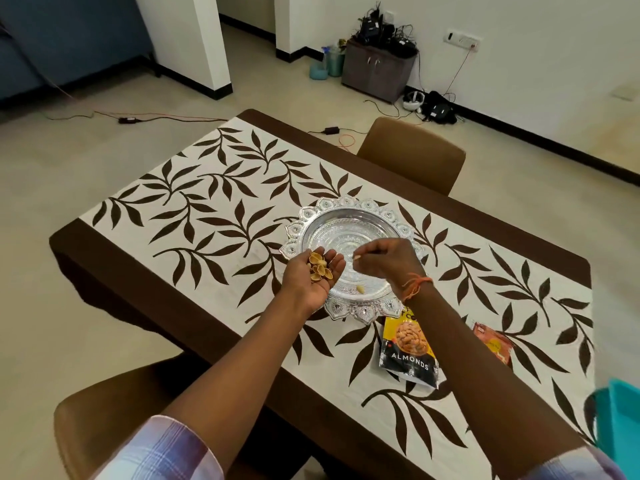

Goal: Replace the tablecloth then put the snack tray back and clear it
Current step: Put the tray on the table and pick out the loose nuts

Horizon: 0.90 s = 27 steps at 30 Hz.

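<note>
A silver snack tray (pixel 349 211) with a scalloped rim stands on the white tablecloth (pixel 207 209) with brown leaves. My left hand (pixel 317 277) lies palm up over the tray's left rim, cupping several pistachio shells (pixel 320 266). My right hand (pixel 384 259) hovers over the tray and pinches one shell (pixel 356 258) between its fingertips. One more shell (pixel 361 289) lies in the tray near its front rim.
An almonds packet (pixel 408 348) and a reddish-brown packet (pixel 493 346) lie on the cloth right of my right arm. A teal container (pixel 620 420) shows at the right edge. Brown chairs stand at the far side (pixel 412 154) and near side (pixel 104 410).
</note>
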{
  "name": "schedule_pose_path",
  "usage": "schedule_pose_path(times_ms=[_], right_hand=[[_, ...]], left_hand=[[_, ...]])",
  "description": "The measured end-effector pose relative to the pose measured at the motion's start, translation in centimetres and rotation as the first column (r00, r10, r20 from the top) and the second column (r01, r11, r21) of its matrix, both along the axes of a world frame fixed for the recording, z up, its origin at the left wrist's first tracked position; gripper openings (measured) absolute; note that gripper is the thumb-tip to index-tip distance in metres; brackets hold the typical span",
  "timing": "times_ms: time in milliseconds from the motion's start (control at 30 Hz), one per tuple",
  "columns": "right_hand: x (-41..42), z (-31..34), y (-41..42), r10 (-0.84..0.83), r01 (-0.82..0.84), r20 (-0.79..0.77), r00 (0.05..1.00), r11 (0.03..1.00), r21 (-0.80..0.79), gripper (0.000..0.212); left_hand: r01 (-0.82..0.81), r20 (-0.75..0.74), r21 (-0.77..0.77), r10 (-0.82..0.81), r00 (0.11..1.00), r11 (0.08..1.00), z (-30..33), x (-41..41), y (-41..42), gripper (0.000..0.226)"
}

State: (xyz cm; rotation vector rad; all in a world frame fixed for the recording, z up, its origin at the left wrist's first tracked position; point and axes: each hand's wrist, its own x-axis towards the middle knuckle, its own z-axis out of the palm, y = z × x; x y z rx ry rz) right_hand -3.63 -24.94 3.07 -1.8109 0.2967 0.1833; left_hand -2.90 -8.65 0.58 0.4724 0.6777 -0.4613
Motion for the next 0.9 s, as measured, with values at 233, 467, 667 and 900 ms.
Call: schedule_pose_path(times_ms=[233, 467, 667, 900], right_hand=[[-0.1, 3.1, 3.9, 0.380, -0.175, 0.294, 0.877, 0.822, -0.541, 0.019], [-0.1, 3.5, 5.1, 0.373, -0.094, 0.367, 0.852, 0.800, -0.593, 0.022], [0.5, 3.3, 2.1, 0.196, 0.062, 0.485, 0.852, 0.883, -0.466, 0.015], [0.1, -3.5, 0.0, 0.392, -0.314, -0.073, 0.917, 0.597, -0.738, 0.032]], left_hand=[[0.091, 0.047, 0.028, -0.092, 0.995, 0.995, 0.5, -0.7, -1.8, 0.033], [0.082, 0.103, 0.035, -0.085, 0.991, 0.996, 2.0, -0.4, -1.4, 0.035], [-0.045, 0.048, -0.062, 0.048, 0.998, 0.997, 2.1, 0.4, -0.1, 0.033], [-0.129, 0.043, -0.051, 0.131, 0.990, 0.990, 0.7, 0.8, 4.2, 0.037]])
